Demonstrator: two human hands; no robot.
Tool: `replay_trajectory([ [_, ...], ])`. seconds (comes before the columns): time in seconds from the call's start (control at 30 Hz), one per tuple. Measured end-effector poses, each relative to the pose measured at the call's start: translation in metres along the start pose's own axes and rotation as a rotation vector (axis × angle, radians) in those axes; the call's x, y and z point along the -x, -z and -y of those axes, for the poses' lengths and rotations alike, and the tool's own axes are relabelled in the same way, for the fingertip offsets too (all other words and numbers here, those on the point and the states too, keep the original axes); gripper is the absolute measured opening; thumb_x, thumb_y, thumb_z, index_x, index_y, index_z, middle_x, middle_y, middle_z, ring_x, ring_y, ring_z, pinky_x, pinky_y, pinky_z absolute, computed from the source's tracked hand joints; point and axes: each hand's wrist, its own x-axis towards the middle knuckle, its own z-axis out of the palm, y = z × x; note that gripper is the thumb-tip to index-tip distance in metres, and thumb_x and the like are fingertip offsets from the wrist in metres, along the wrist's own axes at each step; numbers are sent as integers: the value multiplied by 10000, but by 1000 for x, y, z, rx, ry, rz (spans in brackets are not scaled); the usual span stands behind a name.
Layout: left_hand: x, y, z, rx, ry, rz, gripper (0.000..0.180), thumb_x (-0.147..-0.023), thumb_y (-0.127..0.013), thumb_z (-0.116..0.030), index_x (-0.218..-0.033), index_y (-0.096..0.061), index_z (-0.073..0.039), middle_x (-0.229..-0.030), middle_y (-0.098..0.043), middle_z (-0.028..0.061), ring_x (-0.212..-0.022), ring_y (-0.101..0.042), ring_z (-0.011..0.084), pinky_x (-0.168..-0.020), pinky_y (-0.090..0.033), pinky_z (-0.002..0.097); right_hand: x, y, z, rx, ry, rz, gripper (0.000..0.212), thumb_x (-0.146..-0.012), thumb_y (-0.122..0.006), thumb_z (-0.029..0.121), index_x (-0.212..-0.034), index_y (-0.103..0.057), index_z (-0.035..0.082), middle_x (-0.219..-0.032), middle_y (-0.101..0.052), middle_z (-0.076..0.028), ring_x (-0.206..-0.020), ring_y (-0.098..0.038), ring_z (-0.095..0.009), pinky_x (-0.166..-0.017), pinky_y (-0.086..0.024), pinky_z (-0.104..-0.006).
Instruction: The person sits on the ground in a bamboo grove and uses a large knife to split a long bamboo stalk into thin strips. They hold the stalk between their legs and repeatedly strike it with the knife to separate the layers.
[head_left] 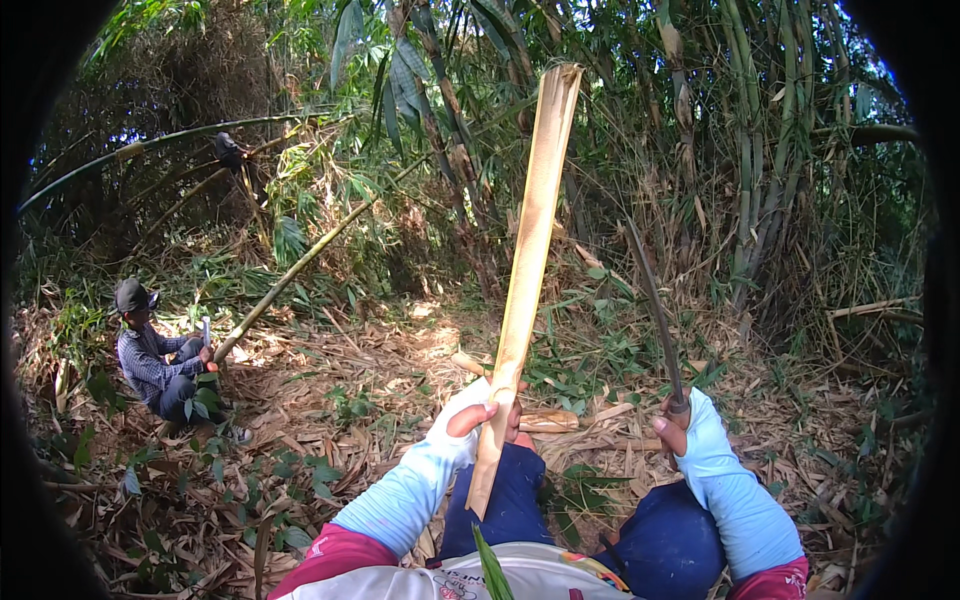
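My left hand (472,412), in a pale blue sleeve, is closed round the lower part of a long split bamboo piece (533,220). The piece stands nearly upright, leaning a little right at its top, with its pale, hollow inner side showing. On the right, my right hand (680,425) grips a long dark-bladed knife (657,310) by its handle, most of which the fingers cover. The blade points up and slightly left, apart from the bamboo. My legs in dark blue trousers (672,535) are bent below both hands.
Short bamboo pieces (548,421) lie on dry leaves beyond my knees. At left a seated person (160,350) holds a blade beside a long slanting bamboo pole (290,277). Dense bamboo stems (765,170) rise at the back. A green leaf (490,565) stands close in front of my shirt.
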Motion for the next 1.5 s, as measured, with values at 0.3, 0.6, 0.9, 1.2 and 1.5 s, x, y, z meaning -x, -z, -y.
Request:
replay_trajectory([
  [0.3, -12, -26, -19, -166, -22, -180, 472, -932, -587, -426, -1159, -498, -22, -752, -549, 106, -648, -579, 224, -613, -511, 363, -2, 1, -18, 109, 138, -28, 391, -794, -778, 258, -982, -531, 22, -766, -530, 9, -748, -481, -92, -688, -435, -274],
  [0.6, -45, -58, -75, -302, -114, -71, 482, -903, -634, -380, -1158, -516, 12, -802, -622, 145, -696, -656, 260, -672, -552, 362, 9, -5, 11, 272, 158, -14, 376, -786, -775, 222, -986, -518, 33, -812, -533, -1, -750, -499, -107, -705, -452, -288],
  [0.9, -83, -91, -132, -390, -252, -57, 480, -907, -624, -267, -1288, -464, -22, -785, -594, 86, -640, -636, 195, -575, -527, 302, 13, -10, 19, 332, 197, -69, 324, -801, -764, 136, -1000, -528, 37, -762, -529, 1, -686, -525, -90, -631, -465, -261],
  [1.2, -79, -111, -137, -815, -386, -226, 252, -943, -549, -218, -1104, -495, -32, -725, -564, 30, -557, -543, 100, -528, -447, 237, 7, -2, 1, 253, 256, -96, 342, -834, -741, 166, -1050, -516, 27, -762, -536, -4, -690, -534, -88, -623, -469, -259],
  [1.5, -86, -108, -109, -733, -334, -65, 439, -935, -570, -406, -1112, -486, -14, -644, -445, 15, -511, -450, 81, -406, -410, 224, 0, -2, -9, 151, 303, -182, 305, -842, -726, 130, -1045, -522, 30, -759, -548, 8, -677, -523, -70, -604, -444, -246],
])
